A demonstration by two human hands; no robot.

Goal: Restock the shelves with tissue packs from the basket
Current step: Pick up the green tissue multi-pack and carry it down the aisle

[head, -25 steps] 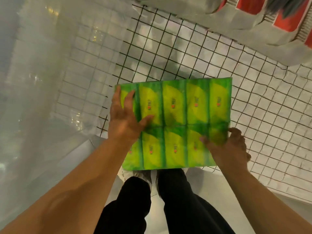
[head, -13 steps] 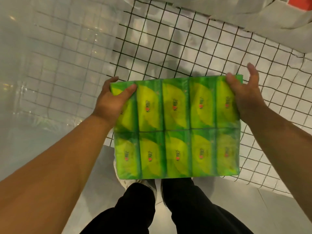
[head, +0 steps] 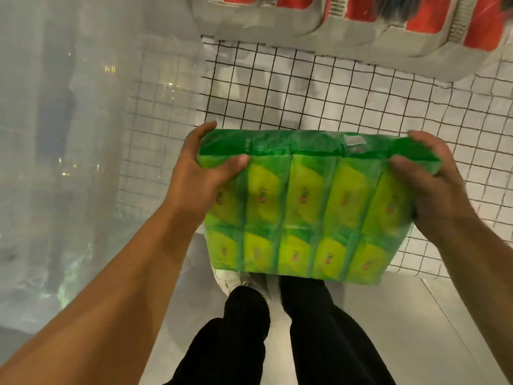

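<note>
A green and yellow multipack of tissue packs, wrapped in clear film, is held in front of me over a white wire-grid shelf. My left hand grips its upper left corner, thumb on the front face and fingers behind the top edge. My right hand grips the upper right corner the same way. The pack is tilted so its dark green top edge faces the camera. The basket is out of view.
Red and white packaged goods hang over the shelf at the top right. A glossy translucent panel runs down the left side. My black trouser legs and white shoes stand on the pale floor below the pack.
Both hands shifted from the lower part of the pack to its upper corners. The pack has tipped so its top edge now shows, and it sits slightly further right.
</note>
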